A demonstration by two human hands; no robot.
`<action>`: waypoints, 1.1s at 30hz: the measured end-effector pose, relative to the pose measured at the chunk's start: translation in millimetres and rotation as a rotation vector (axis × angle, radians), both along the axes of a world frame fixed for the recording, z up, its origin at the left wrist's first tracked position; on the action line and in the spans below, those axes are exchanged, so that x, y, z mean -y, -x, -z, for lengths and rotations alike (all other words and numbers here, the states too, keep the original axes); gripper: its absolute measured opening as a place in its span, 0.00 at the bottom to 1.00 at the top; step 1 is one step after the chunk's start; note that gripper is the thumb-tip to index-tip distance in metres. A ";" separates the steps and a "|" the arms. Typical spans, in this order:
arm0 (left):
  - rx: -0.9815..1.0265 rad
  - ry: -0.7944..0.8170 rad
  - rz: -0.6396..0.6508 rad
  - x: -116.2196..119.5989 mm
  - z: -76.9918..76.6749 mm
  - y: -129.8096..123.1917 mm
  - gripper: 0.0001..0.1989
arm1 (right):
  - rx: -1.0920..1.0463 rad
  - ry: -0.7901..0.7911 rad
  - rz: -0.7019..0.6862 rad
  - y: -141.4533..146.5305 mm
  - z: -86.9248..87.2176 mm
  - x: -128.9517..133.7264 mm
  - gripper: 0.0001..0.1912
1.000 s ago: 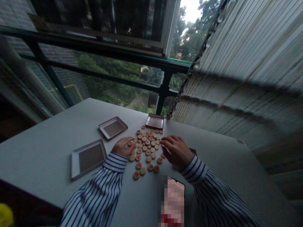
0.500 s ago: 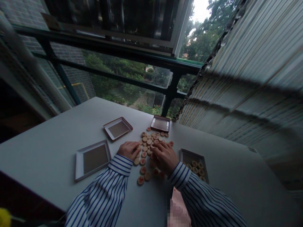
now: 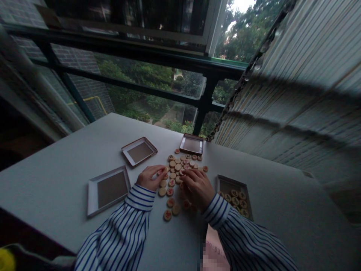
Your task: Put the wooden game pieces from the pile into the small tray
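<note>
Many round wooden Chinese chess pieces (image 3: 178, 166), some with red characters and some blank side up, lie loose on the white table. On the left of this pile is my left hand (image 3: 148, 177); its thumb and forefinger pinch a chess piece (image 3: 160, 172), partly covered by the fingers. My right hand (image 3: 198, 187) hovers over the pile's right side with fingers curled down. What its fingertips hold, if anything, is hidden. To the right, a shallow box tray (image 3: 233, 181) contains several pieces with dark characters.
Three more shallow box parts stand about: a large tray (image 3: 94, 196) at left, a smaller one (image 3: 125, 154) behind it, and another (image 3: 201, 146) at the back edge. A pink thing (image 3: 216, 250), partly blurred out, lies below my right wrist. Railing (image 3: 135, 86) and foam-like sheets (image 3: 296, 94) border the table.
My left hand has shifted slightly left, its thumb and forefinger parting enough to show a piece between them. The right hand has barely moved. The head view has tilted slightly.
</note>
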State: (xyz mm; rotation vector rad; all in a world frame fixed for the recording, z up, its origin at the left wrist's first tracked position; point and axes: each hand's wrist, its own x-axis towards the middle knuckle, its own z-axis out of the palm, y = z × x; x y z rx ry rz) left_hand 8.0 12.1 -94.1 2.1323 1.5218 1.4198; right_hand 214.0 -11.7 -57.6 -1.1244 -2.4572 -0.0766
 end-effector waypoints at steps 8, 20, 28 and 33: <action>0.576 0.322 -0.013 8.6 -16.2 -9.5 0.15 | 0.000 -0.022 -0.023 -1.0 2.3 -1.2 0.10; 0.913 0.480 0.043 6.9 -20.5 -10.8 0.18 | 0.009 0.023 -0.002 3.0 -1.5 4.5 0.10; 1.045 0.458 0.100 7.8 -19.9 -10.2 0.23 | 0.027 0.015 -0.003 2.6 0.2 3.3 0.09; 1.065 0.479 0.103 7.5 -17.4 -6.5 0.21 | 0.040 0.022 -0.018 2.2 -0.2 2.7 0.10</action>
